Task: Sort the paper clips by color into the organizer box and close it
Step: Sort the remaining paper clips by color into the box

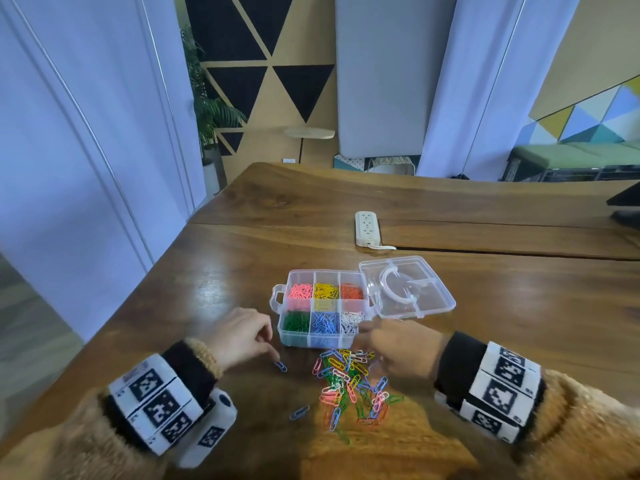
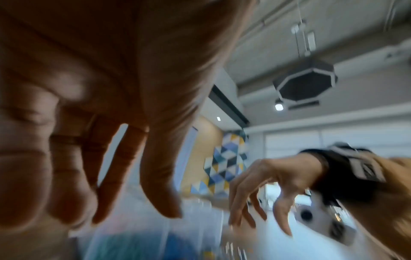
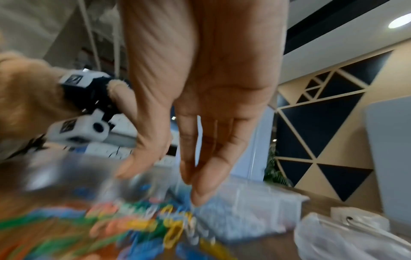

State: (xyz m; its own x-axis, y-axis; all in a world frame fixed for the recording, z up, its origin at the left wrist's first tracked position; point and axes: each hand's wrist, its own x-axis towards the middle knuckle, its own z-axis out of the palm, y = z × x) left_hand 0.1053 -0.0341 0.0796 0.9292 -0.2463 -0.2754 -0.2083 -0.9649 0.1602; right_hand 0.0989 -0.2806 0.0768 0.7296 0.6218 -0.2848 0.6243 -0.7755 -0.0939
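Observation:
The clear organizer box (image 1: 313, 341) stands open on the wooden table, its six compartments holding pink, yellow, orange, green, blue and white clips. Its lid (image 1: 408, 289) lies flipped back to the right. A mixed pile of coloured paper clips (image 1: 349, 386) lies just in front of the box. My left hand (image 1: 268, 344) hovers left of the box, fingers hanging loosely, fingertips right by a single blue clip (image 1: 280, 366) on the table. My right hand (image 1: 372, 344) is over the pile's far right corner beside the white compartment. The right wrist view shows its fingers (image 3: 198, 190) straight and holding nothing.
Another lone clip (image 1: 299, 412) lies left of the pile. A white power strip (image 1: 367, 228) sits behind the box. The table's left edge (image 1: 166, 247) runs diagonally beside white curtains. Both wrist views are motion-blurred.

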